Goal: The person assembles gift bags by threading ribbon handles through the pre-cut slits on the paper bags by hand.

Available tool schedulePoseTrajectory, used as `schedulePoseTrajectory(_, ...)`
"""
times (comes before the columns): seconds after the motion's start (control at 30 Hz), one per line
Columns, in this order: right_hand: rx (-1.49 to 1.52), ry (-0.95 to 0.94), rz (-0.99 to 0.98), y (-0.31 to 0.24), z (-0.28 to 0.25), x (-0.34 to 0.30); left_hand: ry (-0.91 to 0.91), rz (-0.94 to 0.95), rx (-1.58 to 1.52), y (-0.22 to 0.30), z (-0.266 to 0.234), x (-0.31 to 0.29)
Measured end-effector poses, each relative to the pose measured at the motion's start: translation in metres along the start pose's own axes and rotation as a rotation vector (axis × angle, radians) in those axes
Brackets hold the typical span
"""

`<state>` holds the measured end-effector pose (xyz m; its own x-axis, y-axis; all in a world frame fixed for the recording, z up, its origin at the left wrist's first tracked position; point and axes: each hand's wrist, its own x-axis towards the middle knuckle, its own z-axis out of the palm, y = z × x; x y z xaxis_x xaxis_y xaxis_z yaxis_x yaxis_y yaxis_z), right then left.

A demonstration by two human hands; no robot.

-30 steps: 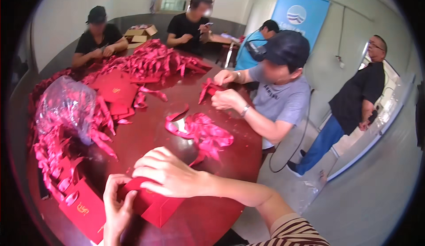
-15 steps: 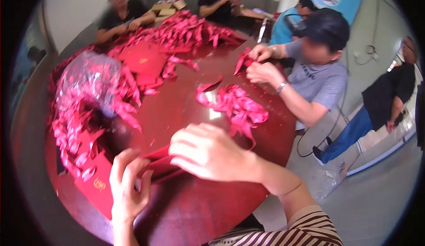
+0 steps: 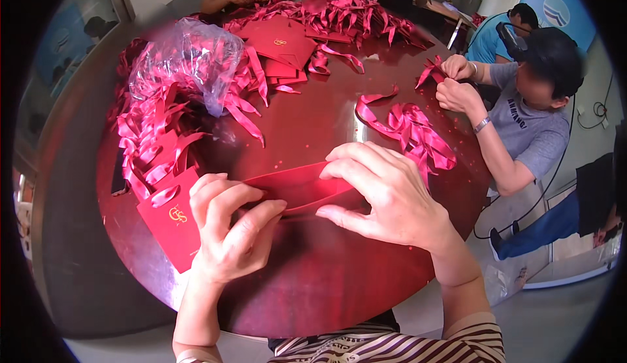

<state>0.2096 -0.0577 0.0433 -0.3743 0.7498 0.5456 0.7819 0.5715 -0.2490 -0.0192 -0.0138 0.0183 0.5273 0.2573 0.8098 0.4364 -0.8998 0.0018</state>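
Observation:
A red paper gift bag (image 3: 300,190) is held between my hands above the near part of the table, its mouth spread into a narrow slot facing up. My left hand (image 3: 232,229) pinches the bag's left end with thumb and bent fingers. Across the right end, my right hand (image 3: 392,193) has its fingers over the far rim and its thumb at the near rim. Both hands partly cover the bag. Beside my left hand lies another red gift bag (image 3: 168,222) with a gold emblem. Beyond my right hand sits a loose heap of pink-red ribbon (image 3: 411,128).
Ribboned red bags (image 3: 346,10) pile along the left and far sides of the round dark-red table (image 3: 339,291). A clear plastic bag (image 3: 186,63) rests on the left pile. At right, a co-worker's hands (image 3: 460,85) handle red ribbon. More people are around the table's far side.
My view has shifted, so the table sits higher and further right. My left hand has closed onto the bag's end, and the bag's mouth now shows wider between my hands.

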Motion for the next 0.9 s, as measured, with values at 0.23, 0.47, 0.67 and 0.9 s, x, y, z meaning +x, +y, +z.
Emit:
schedulePoseTrajectory(0.23, -0.059, -0.024, 0.007, -0.005, -0.002, 0.0, 0.048, 0.037, -0.028, 0.001, -0.002, -0.002)
schedulePoseTrajectory(0.47, -0.057, -0.04, -0.003, -0.007, 0.0, 0.0, -0.052, 0.003, -0.109, 0.001, -0.006, 0.005)
schedulePoseTrajectory(0.67, 0.067, -0.032, -0.019, 0.004, 0.003, 0.002, -0.161, -0.08, -0.047, 0.001, -0.017, 0.011)
schedulePoseTrajectory(0.9, 0.296, -0.001, -0.076, 0.019, 0.003, 0.001, -0.161, -0.144, -0.228, -0.002, -0.012, 0.009)
